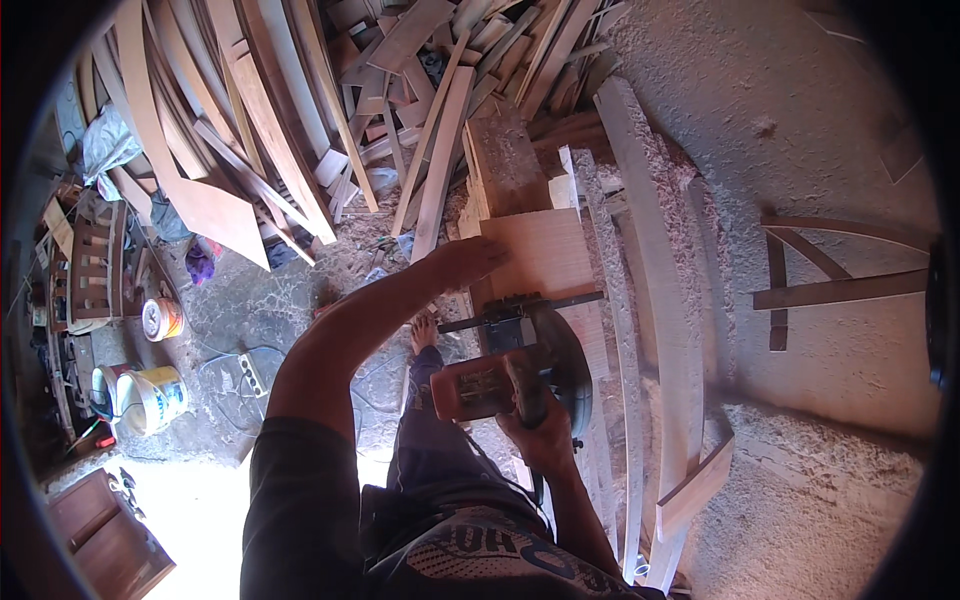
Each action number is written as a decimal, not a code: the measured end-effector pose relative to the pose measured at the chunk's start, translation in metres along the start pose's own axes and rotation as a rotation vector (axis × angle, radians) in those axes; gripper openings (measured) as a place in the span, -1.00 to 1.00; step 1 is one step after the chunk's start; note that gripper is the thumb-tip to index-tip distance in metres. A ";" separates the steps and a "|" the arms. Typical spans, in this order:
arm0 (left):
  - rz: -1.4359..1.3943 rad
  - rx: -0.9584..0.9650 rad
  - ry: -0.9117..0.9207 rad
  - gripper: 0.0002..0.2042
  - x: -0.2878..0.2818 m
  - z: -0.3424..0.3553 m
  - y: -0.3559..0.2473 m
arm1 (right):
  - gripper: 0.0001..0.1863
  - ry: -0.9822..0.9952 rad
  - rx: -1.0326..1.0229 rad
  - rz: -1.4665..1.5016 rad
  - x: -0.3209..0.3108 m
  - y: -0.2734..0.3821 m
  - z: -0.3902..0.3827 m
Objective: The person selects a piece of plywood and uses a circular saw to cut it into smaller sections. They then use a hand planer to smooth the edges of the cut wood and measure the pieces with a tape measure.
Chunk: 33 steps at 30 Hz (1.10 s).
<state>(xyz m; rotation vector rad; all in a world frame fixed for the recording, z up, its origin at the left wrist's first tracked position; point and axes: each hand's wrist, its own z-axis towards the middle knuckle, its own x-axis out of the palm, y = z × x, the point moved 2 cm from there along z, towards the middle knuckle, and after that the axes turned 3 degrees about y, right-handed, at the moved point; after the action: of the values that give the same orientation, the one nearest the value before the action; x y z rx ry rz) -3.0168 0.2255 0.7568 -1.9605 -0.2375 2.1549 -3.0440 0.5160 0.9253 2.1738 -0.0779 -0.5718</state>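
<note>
My left hand [480, 257] lies on a light wooden board [538, 245], its fingers resting on the board's left part. My right hand [540, 435] grips the handle of a red and black circular saw [470, 390], whose dark base plate crosses the board's near part. The board rests on a thicker dusty wooden piece [510, 160]. Long pale strips of wood [650, 300] run alongside to the right. Below the saw, a bare foot [425, 335] in dark trousers shows on the left. The blade is hidden from view.
Stacked boards and offcuts [280, 100] fill the upper left. On the concrete floor [220, 300] stand buckets [155, 400], a power strip [250, 375] and cords. A wooden cabinet [105, 530] is at lower left. A textured wall [800, 120] and triangular wooden frame [820, 290] are on the right.
</note>
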 end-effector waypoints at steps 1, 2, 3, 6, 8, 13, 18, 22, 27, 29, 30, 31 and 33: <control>0.003 -0.009 -0.011 -0.43 0.003 -0.001 0.003 | -0.45 0.000 -0.009 -0.003 0.000 0.002 0.002; 0.007 -0.017 -0.021 -0.45 0.006 -0.001 0.004 | -0.45 -0.001 -0.019 -0.006 0.001 0.004 0.003; 0.011 -0.026 -0.031 -0.47 0.009 -0.002 0.007 | -0.44 -0.001 -0.029 -0.009 0.001 0.006 0.004; -0.007 -0.011 0.049 -0.51 0.005 0.005 0.008 | -0.60 -0.061 -0.056 0.021 0.002 0.008 0.008; 0.065 0.019 0.026 -0.52 0.001 0.000 0.008 | -0.60 -0.060 -0.060 -0.001 0.003 0.014 0.010; -0.061 -0.273 -0.136 -0.54 -0.018 -0.039 -0.012 | -0.46 -0.004 -0.046 -0.034 0.001 0.019 0.018; -1.015 -1.094 -0.360 -0.53 -0.015 -0.133 -0.084 | -0.48 -0.009 -0.050 -0.031 0.000 0.022 0.025; -1.468 -1.186 -0.341 -0.42 -0.036 -0.152 -0.176 | -0.60 -0.084 -0.100 0.009 0.003 0.020 0.032; -1.303 -1.262 -0.585 -0.46 -0.024 -0.126 -0.189 | -0.60 -0.059 -0.103 0.008 0.006 0.030 0.039; -1.316 -1.256 -0.682 -0.50 -0.027 -0.116 -0.185 | -0.51 -0.045 -0.090 -0.012 0.005 0.027 0.043; -1.314 -1.237 -0.723 -0.51 -0.029 -0.111 -0.184 | -0.46 -0.039 -0.083 -0.022 0.004 0.026 0.045; -1.272 -1.255 -0.766 -0.57 -0.030 -0.109 -0.182 | -0.46 -0.034 -0.084 -0.018 0.004 0.028 0.047; -1.187 -1.290 -0.850 -0.66 -0.032 -0.104 -0.178 | -0.46 -0.025 -0.086 -0.012 0.005 0.034 0.051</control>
<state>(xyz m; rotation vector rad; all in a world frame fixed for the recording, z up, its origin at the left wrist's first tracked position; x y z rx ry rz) -2.9008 0.3858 0.8242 -0.3963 -2.5247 1.6992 -3.0569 0.4558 0.9225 2.0855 -0.0526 -0.5993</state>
